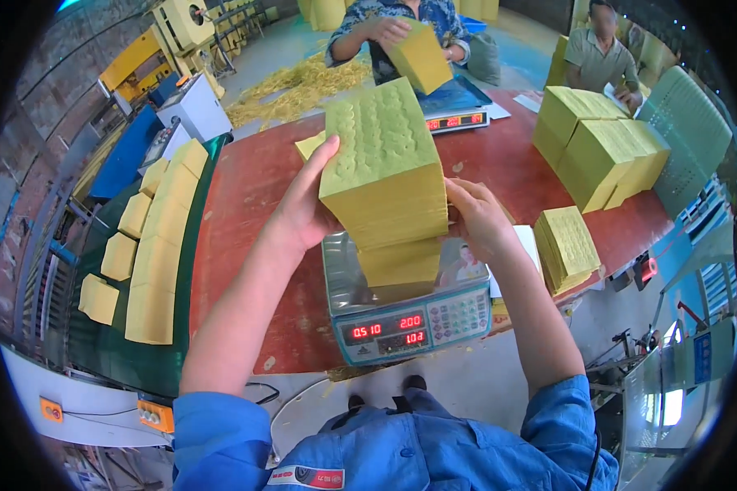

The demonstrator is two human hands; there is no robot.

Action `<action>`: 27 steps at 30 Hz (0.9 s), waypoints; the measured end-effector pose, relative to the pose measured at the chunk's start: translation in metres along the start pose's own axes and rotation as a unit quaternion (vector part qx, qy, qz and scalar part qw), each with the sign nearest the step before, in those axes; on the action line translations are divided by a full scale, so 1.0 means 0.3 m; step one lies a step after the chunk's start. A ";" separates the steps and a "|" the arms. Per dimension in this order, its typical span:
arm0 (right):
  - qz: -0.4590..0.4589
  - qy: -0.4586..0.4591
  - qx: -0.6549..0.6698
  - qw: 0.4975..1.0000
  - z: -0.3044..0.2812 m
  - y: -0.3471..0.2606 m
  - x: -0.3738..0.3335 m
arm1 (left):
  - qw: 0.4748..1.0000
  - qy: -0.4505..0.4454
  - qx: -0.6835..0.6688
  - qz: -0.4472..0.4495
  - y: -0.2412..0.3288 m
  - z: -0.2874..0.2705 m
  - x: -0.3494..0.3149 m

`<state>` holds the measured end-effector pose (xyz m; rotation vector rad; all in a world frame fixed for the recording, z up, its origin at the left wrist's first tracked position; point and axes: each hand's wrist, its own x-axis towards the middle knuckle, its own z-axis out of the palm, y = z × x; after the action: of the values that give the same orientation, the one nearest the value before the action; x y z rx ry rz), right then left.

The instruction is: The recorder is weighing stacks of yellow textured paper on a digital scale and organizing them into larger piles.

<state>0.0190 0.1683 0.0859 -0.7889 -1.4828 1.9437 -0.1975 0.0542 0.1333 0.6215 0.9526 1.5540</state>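
Observation:
A thick stack of yellow paper (385, 176) with rows of dents on its top is between my two hands. My left hand (307, 200) grips its left side, thumb up along the edge. My right hand (477, 214) has its fingers against the right side. Below the stack is a digital scale (409, 327) with a steel pan and lit red digits. Yellow shows on the pan under the stack; I cannot tell whether it is paper or a reflection. To the right, near my right forearm, stands a smaller stack of yellow paper (567, 245).
Across the red table (262, 221), a person in patterned blue holds a yellow block (419, 57) over a second scale (458, 114). Yellow stacks (602, 147) stand at right, near another seated person. On the left, a green conveyor belt (139, 360) carries several yellow blocks.

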 end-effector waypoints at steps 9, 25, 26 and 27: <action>-0.016 0.005 -0.023 1.000 -0.024 0.053 0.013 | 0.972 -0.005 0.215 -0.098 0.038 0.003 -0.010; -0.024 0.037 -0.035 0.998 -0.011 0.067 0.006 | 0.974 -0.008 0.211 -0.082 -0.022 -0.033 0.021; -0.025 0.042 -0.037 0.998 -0.006 0.071 0.007 | 0.973 -0.011 0.216 -0.078 -0.022 -0.033 0.021; -0.026 0.046 -0.038 0.998 -0.006 0.075 0.008 | 0.973 -0.013 0.217 -0.079 -0.026 -0.032 0.016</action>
<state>0.0168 0.1660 0.0635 -0.8540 -1.5148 1.7968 -0.2020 0.0568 0.1212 0.8456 1.3044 1.1997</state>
